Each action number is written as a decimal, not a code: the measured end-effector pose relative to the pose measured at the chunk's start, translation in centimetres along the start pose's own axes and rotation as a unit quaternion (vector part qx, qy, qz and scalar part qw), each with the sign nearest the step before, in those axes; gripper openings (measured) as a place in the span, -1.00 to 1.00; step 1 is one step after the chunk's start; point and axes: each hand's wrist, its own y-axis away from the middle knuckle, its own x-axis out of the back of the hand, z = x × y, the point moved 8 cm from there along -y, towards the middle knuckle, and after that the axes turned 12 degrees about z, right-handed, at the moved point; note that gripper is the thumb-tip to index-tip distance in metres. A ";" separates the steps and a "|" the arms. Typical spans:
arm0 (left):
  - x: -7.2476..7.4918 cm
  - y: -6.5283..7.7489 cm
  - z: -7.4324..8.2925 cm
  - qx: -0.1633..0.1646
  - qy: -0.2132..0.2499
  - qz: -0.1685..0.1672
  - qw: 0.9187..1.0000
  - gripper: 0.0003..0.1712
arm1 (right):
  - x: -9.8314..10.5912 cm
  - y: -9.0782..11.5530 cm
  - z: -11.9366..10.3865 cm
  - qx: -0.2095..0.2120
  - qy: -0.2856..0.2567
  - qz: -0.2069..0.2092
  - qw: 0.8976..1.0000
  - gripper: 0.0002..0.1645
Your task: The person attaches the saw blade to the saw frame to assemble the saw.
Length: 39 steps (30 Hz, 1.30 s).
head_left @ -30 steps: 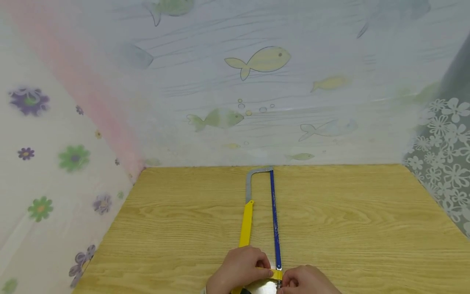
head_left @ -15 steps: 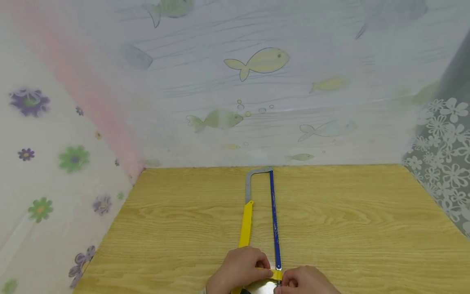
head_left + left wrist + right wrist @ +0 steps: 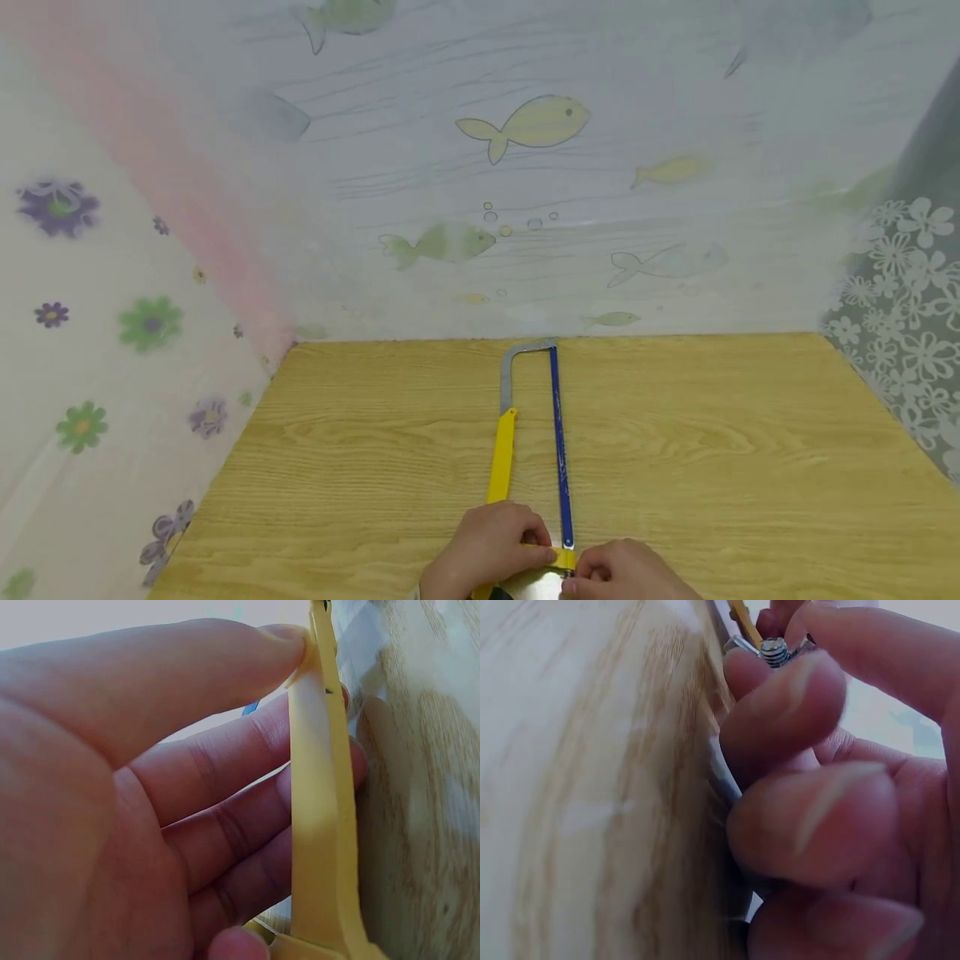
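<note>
A hacksaw (image 3: 503, 454) lies on the wooden table, its yellow and grey frame at left and its blue blade (image 3: 561, 450) at right. My left hand (image 3: 491, 546) holds the yellow cross-piece (image 3: 319, 810) at the near end, thumb on one face and fingers behind it. Just past the blade's near end, my right hand (image 3: 626, 571) pinches a metal wing nut (image 3: 740, 645) on a threaded bolt (image 3: 774, 652). The fingers partly cover the nut, and the lower frame edge cuts off the saw's near part.
The wood-grain table (image 3: 720, 450) spreads to both sides of the saw. A wall with printed fish (image 3: 547, 122) rises at its far edge, close to the saw's tip. Flowered covering (image 3: 150, 325) borders the left, and a grey floral sheet (image 3: 915, 308) the right.
My right thumb and fingertips have shifted slightly at the wing nut. The left hand keeps its hold, and the hacksaw stays practically in place.
</note>
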 end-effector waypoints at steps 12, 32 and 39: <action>0.0 0.1 0.2 -0.004 0.004 -0.001 1.000 -0.88 | 0.1 0.2 -0.1 -0.008 -0.043 -0.014 0.999 -0.77; -0.1 0.0 0.1 -0.003 -0.003 0.001 1.000 -0.87 | 0.0 -0.1 0.5 -0.038 -0.045 0.000 0.998 -0.69; 0.0 0.0 0.1 -0.004 -0.004 0.004 1.000 -0.87 | 0.0 0.0 0.5 -0.041 -0.050 -0.005 0.998 -0.68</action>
